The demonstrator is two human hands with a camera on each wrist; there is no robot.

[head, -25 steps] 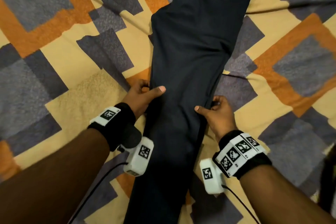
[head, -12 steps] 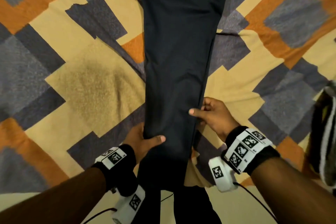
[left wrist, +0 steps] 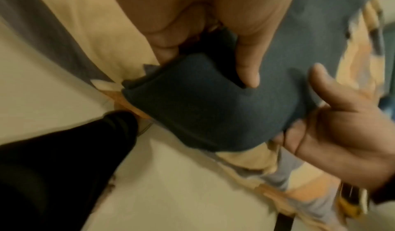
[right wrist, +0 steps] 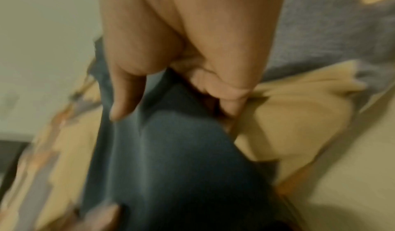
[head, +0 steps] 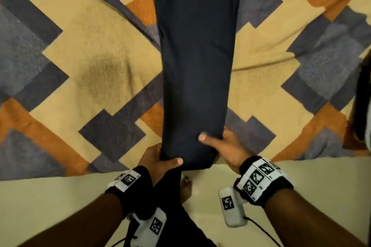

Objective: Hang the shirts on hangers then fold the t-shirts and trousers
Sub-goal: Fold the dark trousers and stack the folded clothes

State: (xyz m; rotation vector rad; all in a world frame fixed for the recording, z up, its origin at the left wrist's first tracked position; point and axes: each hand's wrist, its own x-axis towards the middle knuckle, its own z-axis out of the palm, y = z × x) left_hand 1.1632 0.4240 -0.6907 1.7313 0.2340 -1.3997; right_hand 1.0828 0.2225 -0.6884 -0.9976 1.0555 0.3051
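Dark navy trousers (head: 196, 56) lie lengthwise on the patterned blanket, legs stacked, running from the top of the head view down to the hem (left wrist: 192, 116) at the bed's near edge. My left hand (head: 160, 158) pinches the hem's left corner, thumb on top and fingers underneath. My right hand (head: 222, 144) pinches the right edge a little higher, thumb lying over the cloth (right wrist: 162, 150). Both wrist views show the thumbs (left wrist: 248, 65) pressed onto the dark fabric. The waistband is out of view.
The blanket (head: 96, 70) has yellow, orange and grey blocks and ends at a cream floor (head: 50, 206) near me. My bare foot (head: 185, 188) and dark trouser leg stand at the bed's edge. Another dark garment (head: 363, 106) lies at the right edge.
Both hands have slid down the trouser legs from the knee area to the hem at the bed's near edge, keeping their pinch on both sides. The view has followed downward.
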